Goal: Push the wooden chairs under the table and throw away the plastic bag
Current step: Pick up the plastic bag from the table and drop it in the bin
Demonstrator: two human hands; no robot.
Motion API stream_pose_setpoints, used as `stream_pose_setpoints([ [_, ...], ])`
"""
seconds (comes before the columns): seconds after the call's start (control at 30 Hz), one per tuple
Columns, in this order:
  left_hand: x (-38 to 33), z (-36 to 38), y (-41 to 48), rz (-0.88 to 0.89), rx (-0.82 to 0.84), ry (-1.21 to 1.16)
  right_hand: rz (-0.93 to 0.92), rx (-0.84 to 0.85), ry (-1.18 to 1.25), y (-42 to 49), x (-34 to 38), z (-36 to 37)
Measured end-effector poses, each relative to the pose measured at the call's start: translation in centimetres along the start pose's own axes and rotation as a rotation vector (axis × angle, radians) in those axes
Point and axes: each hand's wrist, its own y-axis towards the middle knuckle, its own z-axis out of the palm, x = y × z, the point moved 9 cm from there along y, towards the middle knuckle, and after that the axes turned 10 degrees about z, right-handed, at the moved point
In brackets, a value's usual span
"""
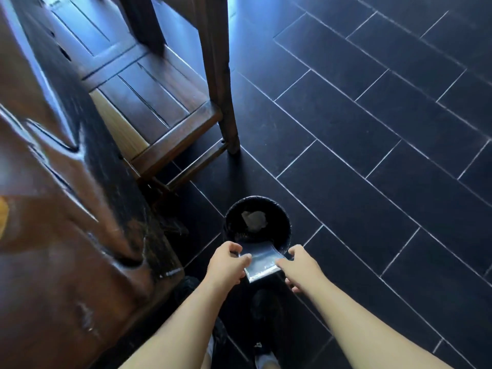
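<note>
A clear plastic bag (259,262) hangs over the near rim of a round black bin (234,209) on the floor. My left hand (229,265) pinches the bag's left edge and my right hand (298,267) pinches its right edge. A crumpled grey scrap lies in the bottom of the bin. A dark wooden chair (149,102) stands beyond the bin, its seat partly under the edge of the thick wooden table (61,209) on the left.
Dark floor tiles (372,155) with pale grout lines stretch to the right and ahead. My feet in dark shoes (263,328) stand just behind the bin. The table's rough edge runs close to my left arm.
</note>
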Motion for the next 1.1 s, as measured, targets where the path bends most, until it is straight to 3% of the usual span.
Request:
stream_pose_setpoints([
  [0.53, -19.0, -10.6, -19.8, 0.297, -0.133, 0.324, -0.452, -0.191, -0.471, -25.9, 9.9, -8.8],
  [0.83, -19.4, -15.3, -28.6, 0.368, -0.181, 0.521, -0.658, -0.251, -0.607, -35.6, 12.9, -9.2],
  [1.1, -16.9, -22.4, -31.9, 0.338, -0.318, 0.529, -0.791, -0.23, -0.745, -39.9, 16.7, -3.5],
])
